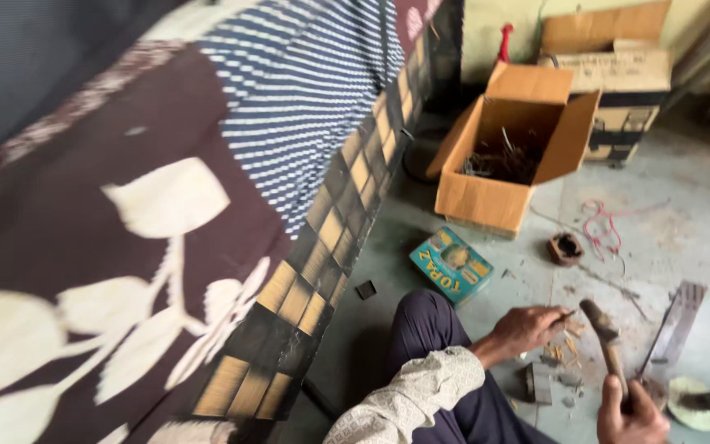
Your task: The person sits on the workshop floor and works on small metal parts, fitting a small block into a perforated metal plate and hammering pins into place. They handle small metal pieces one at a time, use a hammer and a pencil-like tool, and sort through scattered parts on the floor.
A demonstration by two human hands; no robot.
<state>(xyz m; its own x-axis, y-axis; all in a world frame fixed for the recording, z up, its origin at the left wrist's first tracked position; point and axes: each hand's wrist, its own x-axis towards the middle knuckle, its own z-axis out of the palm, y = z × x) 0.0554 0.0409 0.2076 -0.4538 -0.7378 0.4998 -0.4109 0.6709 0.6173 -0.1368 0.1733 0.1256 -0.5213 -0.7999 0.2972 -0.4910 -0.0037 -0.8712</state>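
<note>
**Two hands at work on a concrete floor, seen from above**

The left hand (527, 327), at the end of a pale patterned sleeve (412, 403), pinches a small thin piece (567, 314) between its fingertips; what the piece is cannot be told. The right hand (630, 415) is closed around the wooden handle of a hammer (606, 337), whose dark head stands just beside the left fingertips, above a scatter of light wood chips (564, 345). A small dark metal block (540, 382) lies on the floor (684, 214) near the left wrist. The floor is grey-green concrete, dusty and scuffed. Farther from the hands lie a teal printed carton (451, 265), a small round dark cup (565, 247) and a loose red wire (603, 226). An open cardboard box (486, 197) holding dark metal scraps stands beyond, with a second carton (618, 74) behind it by the pale wall. A large patterned cloth (166, 222), maroon with cream leaves and a blue-and-white striped band, fills the left side.
</note>
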